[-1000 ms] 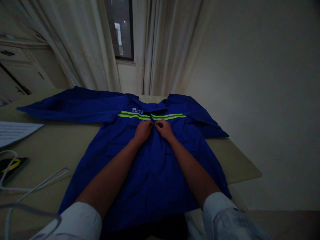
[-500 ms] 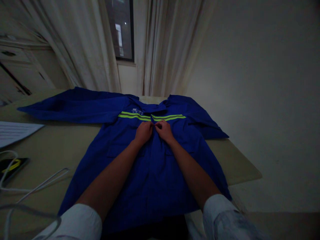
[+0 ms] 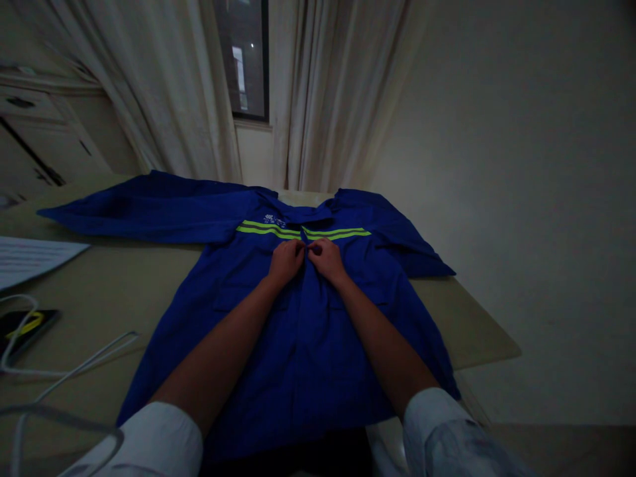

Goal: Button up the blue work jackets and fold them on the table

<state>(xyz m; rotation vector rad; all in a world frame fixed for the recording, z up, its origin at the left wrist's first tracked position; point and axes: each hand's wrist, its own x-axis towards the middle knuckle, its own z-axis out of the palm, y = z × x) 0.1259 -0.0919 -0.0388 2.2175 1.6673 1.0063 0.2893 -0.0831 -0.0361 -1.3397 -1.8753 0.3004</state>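
A blue jacket with yellow-green stripes and a small white print lies spread over the table, its sleeves out to both sides. At its front opening, just below the stripes, my left hand pinches the left edge of the cloth. Close beside it, my right hand is closed on the cloth at the right edge, with its thumb and forefinger together. The fingertips of both hands nearly meet. Whatever small part lies between them is too dark to make out.
On the tan table, white paper, a black item with a yellow mark and a looped white cable lie at the left. Behind are curtains, a window and a cabinet; a wall stands right.
The view has shifted very slightly. Both hands stay at the same spot on the jacket front, with only a tiny movement of the fingers.
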